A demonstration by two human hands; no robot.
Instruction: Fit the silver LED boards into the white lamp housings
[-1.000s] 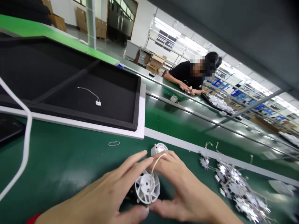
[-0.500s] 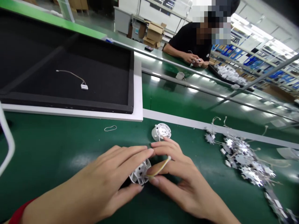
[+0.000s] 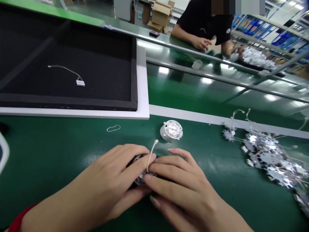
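Between both hands, low over the green table, is a round white plastic housing [image 3: 139, 179], mostly covered by fingers. My left hand [image 3: 118, 180] is closed around its left side, thumb below and fingers over the top. At its right side, my right hand [image 3: 183, 187] has its fingertips pressed on the housing, at the base of a thin yellow-and-white cable [image 3: 151, 151]. That cable stands up from the housing, a small white connector at its tip. Just beyond the hands, a second white round housing [image 3: 172, 130] with spokes sits on the table.
At right lies a pile of silvery star-shaped plates with wires [image 3: 272, 158]. A black tray [image 3: 96, 102] at left holds a small white wired part [image 3: 80, 83]. Near it is a rubber band [image 3: 113, 128]. Across a metal rail [image 3: 205, 71], a co-worker [image 3: 202, 29] sits by white parts [image 3: 257, 58].
My right fingers have moved from beside the housing onto it, and the cable now points up instead of right. The co-worker's hands have parted, one reaching to the white parts.
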